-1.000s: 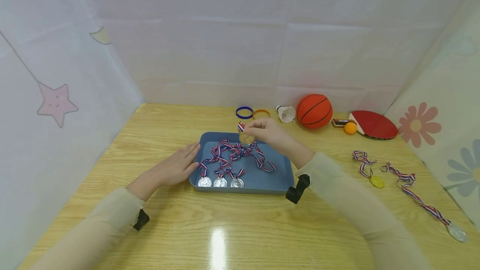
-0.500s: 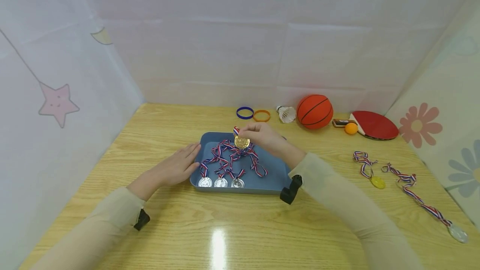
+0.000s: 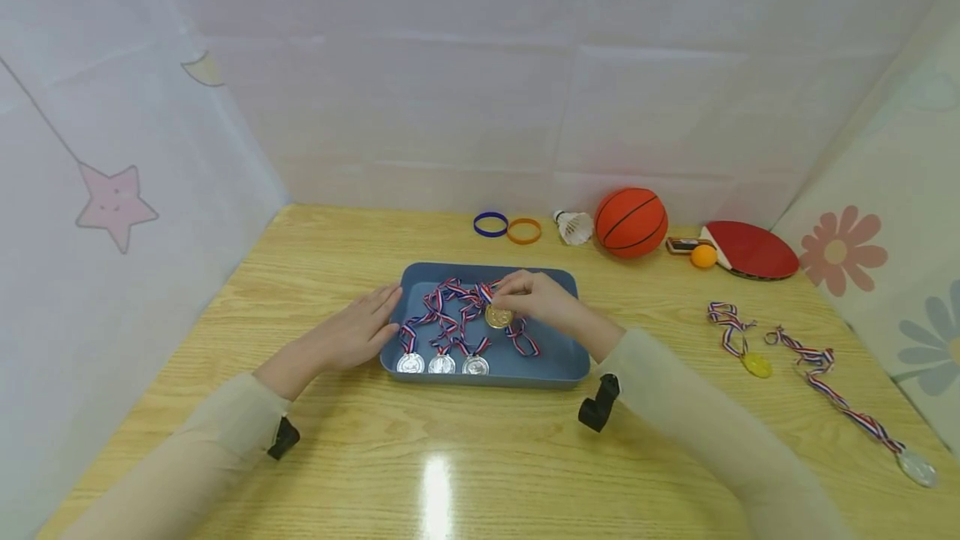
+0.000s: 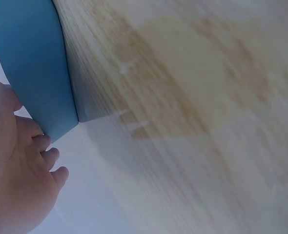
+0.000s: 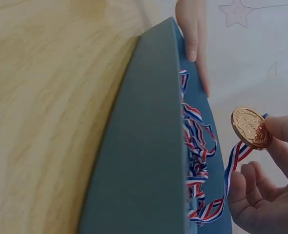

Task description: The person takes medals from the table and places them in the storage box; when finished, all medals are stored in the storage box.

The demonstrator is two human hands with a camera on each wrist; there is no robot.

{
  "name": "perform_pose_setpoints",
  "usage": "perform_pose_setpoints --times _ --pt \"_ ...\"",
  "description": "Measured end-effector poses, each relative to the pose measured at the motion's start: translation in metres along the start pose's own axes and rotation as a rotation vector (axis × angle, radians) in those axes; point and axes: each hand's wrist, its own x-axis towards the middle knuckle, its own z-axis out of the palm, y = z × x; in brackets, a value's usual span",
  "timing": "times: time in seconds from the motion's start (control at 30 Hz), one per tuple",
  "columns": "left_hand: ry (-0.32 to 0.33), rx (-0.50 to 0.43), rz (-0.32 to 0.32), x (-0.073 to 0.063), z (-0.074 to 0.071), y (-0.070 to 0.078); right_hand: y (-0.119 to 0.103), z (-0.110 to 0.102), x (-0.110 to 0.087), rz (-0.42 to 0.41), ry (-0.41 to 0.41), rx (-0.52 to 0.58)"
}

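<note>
My right hand [image 3: 536, 300] pinches a gold medal [image 3: 498, 317] at its edge, over the blue-grey tray [image 3: 555, 372]. In the right wrist view the gold medal [image 5: 250, 127] is held between thumb and fingers, and its striped ribbon [image 5: 228, 168] trails down into the tray. My left hand [image 3: 352, 330] rests with straight fingers on the tray's left rim; the left wrist view shows that hand [image 4: 22, 161] against the tray wall [image 4: 36, 68]. Along the tray's front lie three silver medals [image 3: 442, 364], their red, white and blue ribbons [image 3: 442, 307] tangled behind them.
On the right of the table lie a yellow medal [image 3: 757, 365] and a clear or silver medal [image 3: 917, 467], both with ribbons. At the back are blue and orange wristbands [image 3: 524, 231], a shuttlecock [image 3: 573, 227], a basketball [image 3: 632, 223], an orange ball [image 3: 703, 256] and a red paddle [image 3: 752, 249].
The right hand has carried the gold medal first slightly left, then down and to the right, lower over the tray. Its ribbon has shifted in the tray. The left hand has stayed still.
</note>
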Motion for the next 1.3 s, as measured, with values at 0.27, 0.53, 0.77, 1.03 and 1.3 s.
perform_pose_setpoints --times 0.27,0.53,0.77,1.03,1.3 --pt "-0.001 -0.002 0.004 -0.001 -0.001 0.0 0.026 0.006 -0.016 0.043 -0.06 -0.074" --pt "0.001 -0.002 0.003 0.0 -0.001 0.0 0.034 0.013 -0.026 0.044 -0.165 -0.055" --pt "-0.002 -0.006 -0.005 0.0 -0.002 0.0 0.036 0.015 -0.022 0.033 -0.15 -0.06" --pt "-0.015 -0.011 -0.012 0.0 -0.002 0.003 0.031 0.018 -0.022 -0.041 -0.138 -0.197" --pt "-0.012 -0.014 -0.012 0.0 -0.001 0.002 0.034 0.023 -0.02 -0.112 -0.111 -0.328"
